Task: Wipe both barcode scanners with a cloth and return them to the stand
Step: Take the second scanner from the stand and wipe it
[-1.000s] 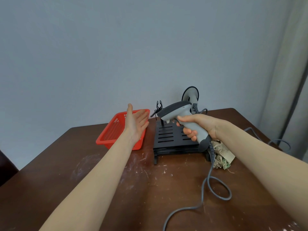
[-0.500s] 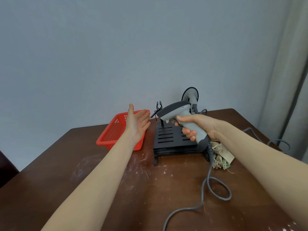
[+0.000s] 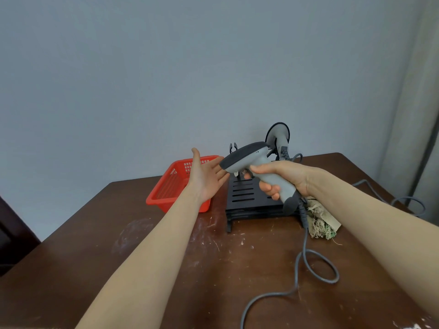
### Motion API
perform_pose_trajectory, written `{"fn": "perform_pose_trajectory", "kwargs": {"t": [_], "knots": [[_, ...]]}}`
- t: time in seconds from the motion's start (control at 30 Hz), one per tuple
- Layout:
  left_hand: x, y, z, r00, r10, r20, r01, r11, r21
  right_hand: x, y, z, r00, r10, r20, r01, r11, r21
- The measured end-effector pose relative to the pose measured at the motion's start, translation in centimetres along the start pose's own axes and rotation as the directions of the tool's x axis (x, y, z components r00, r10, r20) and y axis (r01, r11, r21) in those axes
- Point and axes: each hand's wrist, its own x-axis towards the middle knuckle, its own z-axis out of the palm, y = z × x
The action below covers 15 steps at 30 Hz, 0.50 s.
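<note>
two scanners. grey scanner (image 3: pixel 251 160) in the air over the one black stand (image 3: pixel 247 198), right hand (image 3: pixel 282 176) fingers (image 3: pixel 268 187) clenched round its handle. left hand (image 3: pixel 205 176) released, flat, just beside its nose. second scanner (image 3: pixel 280 136) behind stand. one cloth (image 3: pixel 320 222), one red basket (image 3: pixel 171 191) on desk (image 3: pixel 166 257).

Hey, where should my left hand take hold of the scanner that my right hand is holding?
Probably the dark head of the scanner, coming in from its left side: the right hand fills the grey handle, and the head sticks out toward the open left hand, clear of the cable.
</note>
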Motion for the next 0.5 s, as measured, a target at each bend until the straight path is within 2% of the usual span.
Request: {"fn": "perform_pose_trajectory", "kwargs": {"t": [0.17, 0.5], "knots": [[0.1, -0.16, -0.1, 1.0, 0.001, 0.005, -0.001, 1.0, -0.002, -0.11, -0.2, 0.2, 1.0, 0.016, -0.02, -0.017, 0.999, -0.05], [0.26, -0.01, -0.47, 1.0, 0.009, 0.006, -0.009, 1.0, -0.008, -0.03, -0.14, 0.32, 0.999, 0.018, -0.029, -0.019, 0.999, -0.042]]}}
